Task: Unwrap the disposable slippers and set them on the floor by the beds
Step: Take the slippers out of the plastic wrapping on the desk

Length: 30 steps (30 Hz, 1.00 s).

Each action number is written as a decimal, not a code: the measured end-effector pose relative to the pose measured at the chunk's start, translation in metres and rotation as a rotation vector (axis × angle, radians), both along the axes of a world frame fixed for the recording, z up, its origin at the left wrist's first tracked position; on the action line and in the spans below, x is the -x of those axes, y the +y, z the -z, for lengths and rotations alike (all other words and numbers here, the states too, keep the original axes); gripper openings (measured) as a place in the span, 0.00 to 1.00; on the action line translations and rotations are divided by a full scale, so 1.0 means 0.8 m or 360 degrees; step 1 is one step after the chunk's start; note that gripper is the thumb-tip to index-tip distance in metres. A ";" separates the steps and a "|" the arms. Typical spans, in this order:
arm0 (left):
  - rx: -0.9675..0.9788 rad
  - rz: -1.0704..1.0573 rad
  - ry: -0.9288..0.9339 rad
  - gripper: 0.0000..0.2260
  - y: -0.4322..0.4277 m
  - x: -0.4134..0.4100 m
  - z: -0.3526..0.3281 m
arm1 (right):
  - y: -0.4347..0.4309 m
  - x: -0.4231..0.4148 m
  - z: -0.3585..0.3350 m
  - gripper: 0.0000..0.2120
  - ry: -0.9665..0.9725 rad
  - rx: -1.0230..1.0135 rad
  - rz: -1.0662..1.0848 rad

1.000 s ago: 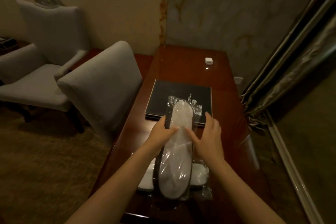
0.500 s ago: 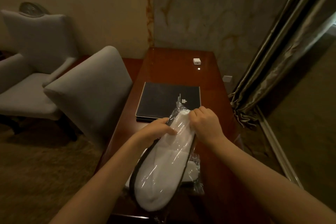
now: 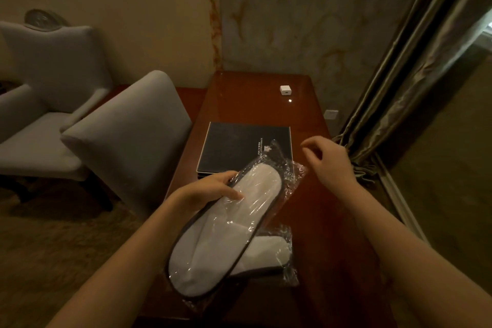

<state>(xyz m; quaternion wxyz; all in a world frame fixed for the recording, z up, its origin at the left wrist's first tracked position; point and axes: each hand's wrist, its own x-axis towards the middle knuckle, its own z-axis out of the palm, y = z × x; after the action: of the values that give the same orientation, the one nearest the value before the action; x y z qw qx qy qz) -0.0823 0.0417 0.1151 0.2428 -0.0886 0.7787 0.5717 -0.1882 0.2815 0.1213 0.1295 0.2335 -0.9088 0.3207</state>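
A pair of white disposable slippers with dark trim, sealed in clear plastic wrap, is held tilted above the wooden table. My left hand grips the pack near its upper end, thumb on top. My right hand hovers to the right of the pack's crinkled top end, fingers loosely curled and apart, holding nothing. A second wrapped slipper pack lies flat on the table under the first one.
A black folder lies on the table beyond the slippers, a small white cube farther back. A grey chair stands at the table's left edge, an armchair behind it. Curtains hang at right.
My right hand has let go of the pack's top end and moved up and to the right. My left hand has kept hold; the pack sits tilted more to the right.
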 end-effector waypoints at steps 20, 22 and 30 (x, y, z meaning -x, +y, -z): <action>0.0292 0.0380 0.0143 0.15 -0.024 0.042 0.000 | -0.024 0.007 -0.007 0.02 -0.0858 0.0184 -0.0409; 0.0267 0.0385 0.0080 0.15 -0.033 0.054 0.001 | -0.011 0.017 -0.002 0.04 -0.0973 0.0345 -0.0308; 0.0546 0.0439 0.0115 0.18 -0.046 0.115 0.046 | 0.036 0.044 0.043 0.02 -0.1106 0.0780 0.0248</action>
<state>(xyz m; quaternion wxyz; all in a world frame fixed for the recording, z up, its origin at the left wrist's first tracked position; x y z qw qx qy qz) -0.1742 0.0047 0.0782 0.2719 -0.0007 0.8775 0.3951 -0.2237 0.3100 0.0869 -0.1088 0.0045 -0.8102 0.5760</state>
